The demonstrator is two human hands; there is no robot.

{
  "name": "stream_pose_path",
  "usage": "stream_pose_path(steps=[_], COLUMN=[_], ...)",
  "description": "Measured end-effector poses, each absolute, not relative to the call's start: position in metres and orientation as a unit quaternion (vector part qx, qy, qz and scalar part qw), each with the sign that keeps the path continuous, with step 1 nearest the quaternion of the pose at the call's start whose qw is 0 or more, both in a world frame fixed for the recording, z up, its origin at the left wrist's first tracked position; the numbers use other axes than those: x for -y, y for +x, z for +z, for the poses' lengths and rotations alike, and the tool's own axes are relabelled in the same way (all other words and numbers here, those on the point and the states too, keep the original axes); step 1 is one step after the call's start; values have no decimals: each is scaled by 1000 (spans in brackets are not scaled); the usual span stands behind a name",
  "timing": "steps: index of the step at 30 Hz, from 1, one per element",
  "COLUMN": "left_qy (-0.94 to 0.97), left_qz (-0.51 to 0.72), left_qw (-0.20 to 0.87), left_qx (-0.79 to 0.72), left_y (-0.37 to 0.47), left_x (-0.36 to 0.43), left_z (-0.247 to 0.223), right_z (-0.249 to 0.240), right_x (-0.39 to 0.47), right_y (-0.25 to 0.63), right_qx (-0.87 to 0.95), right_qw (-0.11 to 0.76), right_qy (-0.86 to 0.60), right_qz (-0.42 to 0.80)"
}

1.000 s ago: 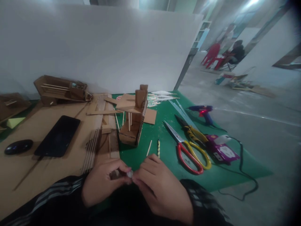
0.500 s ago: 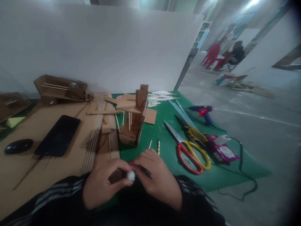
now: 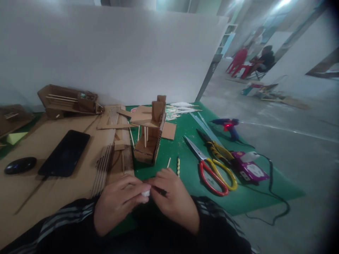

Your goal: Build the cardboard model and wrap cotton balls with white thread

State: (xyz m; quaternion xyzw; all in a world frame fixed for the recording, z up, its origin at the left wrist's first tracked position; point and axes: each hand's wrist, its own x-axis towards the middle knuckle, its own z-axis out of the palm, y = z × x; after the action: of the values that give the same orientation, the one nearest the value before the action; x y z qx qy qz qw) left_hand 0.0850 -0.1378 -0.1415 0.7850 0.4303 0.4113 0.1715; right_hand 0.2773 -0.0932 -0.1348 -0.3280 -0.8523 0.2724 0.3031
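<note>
My left hand (image 3: 116,203) is closed, pinching a small white lump (image 3: 145,193) between thumb and fingers. What the lump is made of, I cannot tell. Right beside it, the fingertips of my right hand (image 3: 176,197) are pressed together and meet the left fingertips. A dark spot shows under the right fingers, but what they hold is hidden. Just beyond the hands stands a cardboard structure (image 3: 144,153) with thin stick posts. A short wooden stick (image 3: 168,162) and a yellow-and-black patterned stick (image 3: 178,167) lie close to my right knuckles.
Red-and-yellow scissors (image 3: 214,176), pliers (image 3: 218,150), a glue gun (image 3: 229,125) with a red light and a purple power strip (image 3: 249,169) lie right. Left are a phone (image 3: 65,153), a mouse (image 3: 20,165) and another cardboard model (image 3: 69,100). A white panel (image 3: 113,53) rises behind.
My hands have drawn closer together. The left fingers have folded further over the white lump, so less of it shows. Things on the table have stayed put.
</note>
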Motion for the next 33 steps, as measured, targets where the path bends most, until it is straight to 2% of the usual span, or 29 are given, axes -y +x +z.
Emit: stream_pose_path(steps=[3, 10, 18, 27, 33], left_qy=[773, 755, 651, 732, 741], left_qz=[417, 393, 379, 392, 359], left_qw=[149, 180, 288, 294, 294], left_qx=[-454, -493, -592, -473, -485], left_y=[84, 82, 81, 81, 83], left_x=[137, 136, 136, 131, 131], left_z=[-143, -143, -141, -134, -134], right_z=[-136, -135, -127, -119, -120], right_x=[94, 97, 101, 102, 102], right_y=[275, 276, 283, 292, 291], right_qx=[859, 868, 891, 915, 902], right_qw=[294, 281, 247, 230, 264], right_qy=[-321, -314, -297, -250, -250], right_qz=[269, 264, 239, 218, 234])
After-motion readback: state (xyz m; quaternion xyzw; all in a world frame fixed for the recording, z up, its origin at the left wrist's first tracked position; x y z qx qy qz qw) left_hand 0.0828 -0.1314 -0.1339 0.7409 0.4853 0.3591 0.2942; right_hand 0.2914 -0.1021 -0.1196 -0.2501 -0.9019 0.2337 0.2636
